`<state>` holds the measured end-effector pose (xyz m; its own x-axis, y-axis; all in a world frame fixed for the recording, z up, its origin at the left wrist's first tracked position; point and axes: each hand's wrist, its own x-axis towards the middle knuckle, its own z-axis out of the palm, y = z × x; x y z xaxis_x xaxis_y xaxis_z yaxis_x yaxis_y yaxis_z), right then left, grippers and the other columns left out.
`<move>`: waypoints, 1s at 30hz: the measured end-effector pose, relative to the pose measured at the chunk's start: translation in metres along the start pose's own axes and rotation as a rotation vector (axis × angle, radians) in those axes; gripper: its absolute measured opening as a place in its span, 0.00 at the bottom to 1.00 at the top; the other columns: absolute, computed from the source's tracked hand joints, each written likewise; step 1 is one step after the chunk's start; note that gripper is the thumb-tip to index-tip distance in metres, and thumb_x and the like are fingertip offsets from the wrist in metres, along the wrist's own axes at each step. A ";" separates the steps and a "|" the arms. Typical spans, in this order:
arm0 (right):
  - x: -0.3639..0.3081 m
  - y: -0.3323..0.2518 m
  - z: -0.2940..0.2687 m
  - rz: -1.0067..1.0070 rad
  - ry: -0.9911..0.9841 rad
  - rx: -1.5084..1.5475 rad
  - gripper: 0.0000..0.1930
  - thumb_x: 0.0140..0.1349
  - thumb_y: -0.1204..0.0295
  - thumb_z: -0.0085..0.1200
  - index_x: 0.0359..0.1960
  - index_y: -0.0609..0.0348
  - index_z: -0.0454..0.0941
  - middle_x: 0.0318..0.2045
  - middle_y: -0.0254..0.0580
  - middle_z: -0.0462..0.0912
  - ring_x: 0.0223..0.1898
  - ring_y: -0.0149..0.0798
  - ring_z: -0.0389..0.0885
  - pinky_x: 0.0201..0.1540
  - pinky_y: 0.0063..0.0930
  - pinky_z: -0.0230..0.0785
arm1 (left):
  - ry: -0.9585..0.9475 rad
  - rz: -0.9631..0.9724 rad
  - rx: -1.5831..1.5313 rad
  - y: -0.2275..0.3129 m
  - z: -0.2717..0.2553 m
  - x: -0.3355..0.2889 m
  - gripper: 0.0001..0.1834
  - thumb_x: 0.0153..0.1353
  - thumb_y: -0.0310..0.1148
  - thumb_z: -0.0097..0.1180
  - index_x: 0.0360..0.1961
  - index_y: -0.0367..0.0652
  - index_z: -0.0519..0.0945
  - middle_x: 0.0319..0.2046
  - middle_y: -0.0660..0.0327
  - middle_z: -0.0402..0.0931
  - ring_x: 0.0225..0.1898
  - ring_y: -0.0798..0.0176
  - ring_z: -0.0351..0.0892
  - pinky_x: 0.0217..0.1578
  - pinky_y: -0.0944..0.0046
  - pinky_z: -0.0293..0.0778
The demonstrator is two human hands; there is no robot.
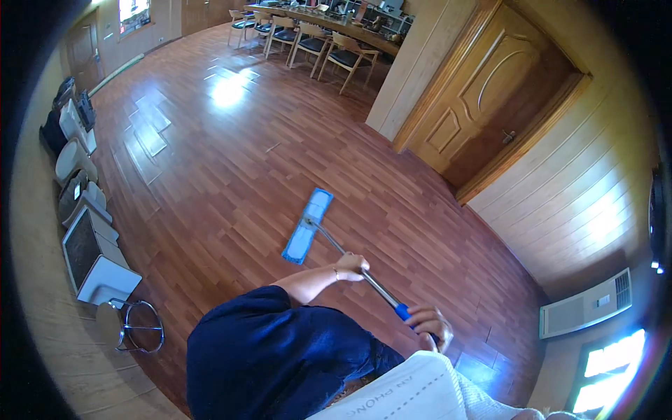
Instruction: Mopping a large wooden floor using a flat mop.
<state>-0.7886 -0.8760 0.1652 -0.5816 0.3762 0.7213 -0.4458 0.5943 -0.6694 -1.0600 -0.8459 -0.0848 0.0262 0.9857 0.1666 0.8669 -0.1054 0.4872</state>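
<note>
A flat mop (pixel 308 225) with a blue fringed pad lies on the wooden floor in front of me. Its metal pole (pixel 379 285) slants up from the pad toward my body. My left hand (pixel 351 267) is closed round the middle of the pole, with the dark-sleeved arm stretched forward. Higher up, my right hand (pixel 429 325) wraps round the pole's end, just past a blue collar (pixel 402 311). White printed cloth (pixel 402 392) hides what lies below that hand.
Several chairs (pixel 346 57) line a long table (pixel 329 22) at the back. A wooden door (pixel 490 94) stands closed on the right, beyond a white air conditioner (pixel 586 304). Along the left wall are a round stool (pixel 140 327), a white-sided cabinet-like box (pixel 105 255) and other stored items.
</note>
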 end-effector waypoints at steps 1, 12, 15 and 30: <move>0.003 0.011 0.013 -0.002 -0.009 0.037 0.14 0.56 0.61 0.53 0.23 0.61 0.75 0.25 0.49 0.83 0.34 0.51 0.81 0.41 0.44 0.72 | 0.026 -0.014 -0.002 -0.016 -0.011 -0.008 0.05 0.42 0.38 0.55 0.17 0.50 0.76 0.22 0.57 0.77 0.32 0.49 0.80 0.34 0.44 0.71; 0.047 0.088 0.121 -0.177 -0.369 -0.047 0.11 0.51 0.66 0.63 0.31 0.54 0.74 0.33 0.40 0.84 0.38 0.47 0.83 0.43 0.40 0.70 | 0.323 -0.305 0.162 -0.159 -0.067 -0.149 0.10 0.43 0.34 0.58 0.15 0.49 0.68 0.19 0.61 0.70 0.31 0.52 0.75 0.30 0.49 0.63; 0.051 0.092 0.137 -0.105 -0.420 0.078 0.09 0.51 0.67 0.63 0.28 0.55 0.76 0.33 0.40 0.84 0.40 0.48 0.82 0.45 0.42 0.70 | 0.453 -0.467 0.175 -0.158 -0.076 -0.186 0.06 0.38 0.34 0.55 0.13 0.52 0.70 0.21 0.64 0.74 0.34 0.55 0.77 0.30 0.49 0.66; 0.063 0.096 0.139 0.177 -0.922 0.532 0.06 0.57 0.71 0.55 0.31 0.60 0.80 0.38 0.42 0.84 0.53 0.47 0.75 0.58 0.43 0.62 | 0.550 -0.970 0.221 -0.085 -0.050 -0.329 0.06 0.40 0.37 0.63 0.16 0.53 0.77 0.23 0.62 0.77 0.36 0.53 0.77 0.34 0.50 0.68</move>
<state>-0.9630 -0.8944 0.1218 -0.8563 -0.3858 0.3433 -0.4139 0.1152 -0.9030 -1.1676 -1.1683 -0.1381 -0.8787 0.4413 0.1820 0.4726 0.7500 0.4628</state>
